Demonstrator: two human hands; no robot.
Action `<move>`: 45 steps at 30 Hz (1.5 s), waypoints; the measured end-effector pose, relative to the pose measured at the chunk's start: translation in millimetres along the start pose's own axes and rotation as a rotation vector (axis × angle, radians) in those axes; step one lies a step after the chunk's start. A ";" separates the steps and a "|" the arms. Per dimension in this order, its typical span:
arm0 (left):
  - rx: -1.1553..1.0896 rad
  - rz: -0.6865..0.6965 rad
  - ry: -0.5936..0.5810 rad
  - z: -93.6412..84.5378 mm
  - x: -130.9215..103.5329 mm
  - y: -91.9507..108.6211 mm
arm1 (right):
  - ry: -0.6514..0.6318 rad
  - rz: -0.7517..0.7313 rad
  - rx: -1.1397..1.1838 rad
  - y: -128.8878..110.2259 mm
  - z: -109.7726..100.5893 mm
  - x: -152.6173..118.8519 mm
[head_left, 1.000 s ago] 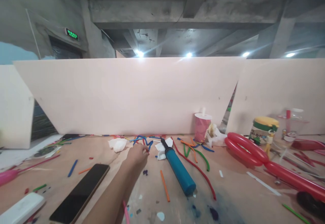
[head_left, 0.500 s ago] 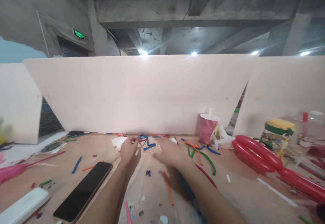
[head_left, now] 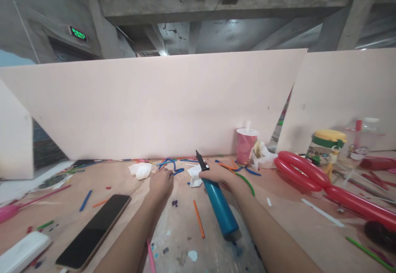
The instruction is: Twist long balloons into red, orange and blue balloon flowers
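My right hand [head_left: 218, 176] is wrapped round a blue hand balloon pump [head_left: 221, 209] near its nozzle end. The pump's black nozzle points away from me, and its lower end lies close to the table. Farther left, my left hand [head_left: 161, 181] is closed, its fingertips at the end of a limp, uninflated blue balloon [head_left: 176, 170]. The fingers partly hide that end. Crumpled white tissue [head_left: 194, 176] lies between the hands, with another tissue [head_left: 140, 170] left of my left hand. An orange uninflated balloon [head_left: 199, 219] lies left of the pump.
A phone [head_left: 94, 231] and a white device [head_left: 24, 251] lie at left. Along the back stands a white board [head_left: 154, 108], with a pink cup [head_left: 246, 147] before it. At right are a twisted red balloon [head_left: 321, 186] and a yellow-lidded jar [head_left: 324, 149].
My right hand has taken hold of the pump, which was partly hidden under my right forearm. My left hand stays by the blue balloon. The view has shifted slightly.
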State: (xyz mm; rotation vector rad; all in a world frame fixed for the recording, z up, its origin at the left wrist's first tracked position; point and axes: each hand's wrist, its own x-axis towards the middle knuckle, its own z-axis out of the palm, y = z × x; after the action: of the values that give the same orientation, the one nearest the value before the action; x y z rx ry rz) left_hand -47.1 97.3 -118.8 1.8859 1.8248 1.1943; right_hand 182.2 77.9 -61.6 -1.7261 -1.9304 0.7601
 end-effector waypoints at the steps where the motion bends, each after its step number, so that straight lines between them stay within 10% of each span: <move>1: -0.018 -0.026 -0.015 0.8 -2.1 0.5 | -0.018 -0.019 0.050 -0.3 -3.2 -2.2; 14: -0.737 -0.159 -0.104 -74.2 36.6 52.8 | -0.094 -0.213 0.721 -27.3 -26.6 -22.7; 24: -0.672 0.185 -0.215 -93.4 -12.1 141.2 | 0.063 -0.456 0.731 -81.9 -29.1 -65.5; 37: -0.723 0.357 -0.538 -101.0 -22.5 149.5 | -0.052 -0.544 0.838 -77.3 -38.5 -70.7; 45: -0.623 0.373 -0.266 -95.4 -23.4 152.6 | 0.001 -0.539 0.804 -78.0 -39.5 -69.5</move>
State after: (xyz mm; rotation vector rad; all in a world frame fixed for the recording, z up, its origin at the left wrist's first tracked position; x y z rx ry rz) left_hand -2.3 15.2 36.7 1.9129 0.8444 1.3402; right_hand 158.1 7.9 21.9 -0.6911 -1.6231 1.0989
